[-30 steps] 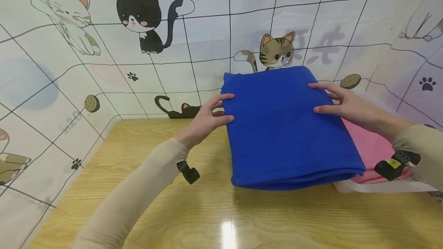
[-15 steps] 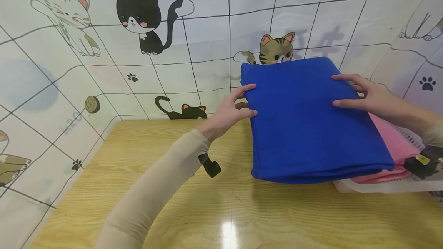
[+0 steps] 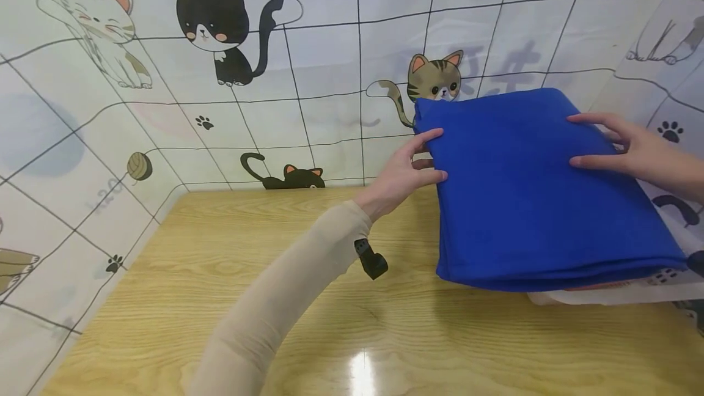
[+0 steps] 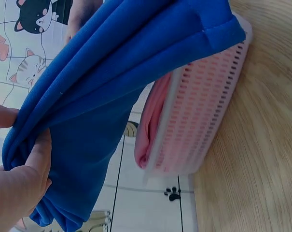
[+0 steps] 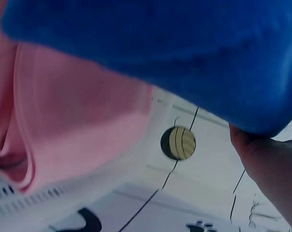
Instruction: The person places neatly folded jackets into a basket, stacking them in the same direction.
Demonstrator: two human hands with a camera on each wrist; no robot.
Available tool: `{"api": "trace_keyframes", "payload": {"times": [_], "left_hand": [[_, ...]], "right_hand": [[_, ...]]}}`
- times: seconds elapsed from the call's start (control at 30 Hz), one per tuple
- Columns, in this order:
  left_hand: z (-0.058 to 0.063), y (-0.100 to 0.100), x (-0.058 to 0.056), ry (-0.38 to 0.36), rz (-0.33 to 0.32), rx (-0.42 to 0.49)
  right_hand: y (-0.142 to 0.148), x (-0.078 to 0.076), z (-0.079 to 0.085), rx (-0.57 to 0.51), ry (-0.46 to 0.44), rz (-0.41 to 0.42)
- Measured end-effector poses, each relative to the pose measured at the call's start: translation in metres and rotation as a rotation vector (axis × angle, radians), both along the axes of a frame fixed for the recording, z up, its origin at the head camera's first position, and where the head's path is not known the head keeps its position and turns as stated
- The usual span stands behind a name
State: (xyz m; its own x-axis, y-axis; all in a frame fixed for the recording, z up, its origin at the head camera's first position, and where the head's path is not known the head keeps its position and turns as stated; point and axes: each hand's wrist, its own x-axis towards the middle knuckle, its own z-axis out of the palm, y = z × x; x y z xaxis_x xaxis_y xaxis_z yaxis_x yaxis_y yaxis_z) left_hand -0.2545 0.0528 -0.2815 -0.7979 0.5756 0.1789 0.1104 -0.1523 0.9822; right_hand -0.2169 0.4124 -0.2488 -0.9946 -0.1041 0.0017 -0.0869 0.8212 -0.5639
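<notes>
A folded blue cloth [image 3: 528, 188] hangs in the air between both hands, its layered folds along the near edge. At its left edge my left hand [image 3: 404, 173] pinches it, thumb and fingers on either side, as the left wrist view also shows on the blue cloth [image 4: 102, 96]. My right hand [image 3: 632, 151] grips the opposite edge, thumb on top and part of the fingers out of sight. Below the blue cloth stands a white perforated basket [image 4: 203, 96] with a folded pink cloth [image 5: 83, 111] in it. The blue cloth covers most of the basket in the head view.
Under everything lies a wood-grain table [image 3: 264, 261]. Behind it rises a white wall covering [image 3: 330, 66] with grid lines and cartoon cats. The basket stands on the table's right side, its near rim [image 3: 616, 295] showing below the cloth.
Both hands have carried the blue cloth to the right, from beside the basket to over it. The pink cloth, visible earlier in the head view, is now almost wholly covered.
</notes>
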Motion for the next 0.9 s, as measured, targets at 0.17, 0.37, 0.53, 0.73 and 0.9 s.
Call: {"api": "trace_keyframes", "payload": {"times": [0.17,0.37,0.53,0.73,0.9], "left_hand": [[0.002,0.018,0.004,-0.046,-0.061,0.065],[0.001,0.040,0.009,-0.077,-0.115,0.097],[-0.002,0.061,0.014,-0.123,-0.131,0.094],[-0.007,0.088,0.016,-0.158,-0.131,0.100],[-0.013,0.108,0.014,-0.157,-0.114,0.135]], "right_hand": [[0.015,0.003,0.000,0.003,0.039,-0.034],[0.040,0.006,-0.004,0.009,0.097,-0.063],[0.062,0.008,-0.008,0.033,0.170,-0.104],[0.095,0.001,-0.010,0.087,0.278,-0.076],[0.117,-0.008,-0.012,0.093,0.308,-0.085]]}}
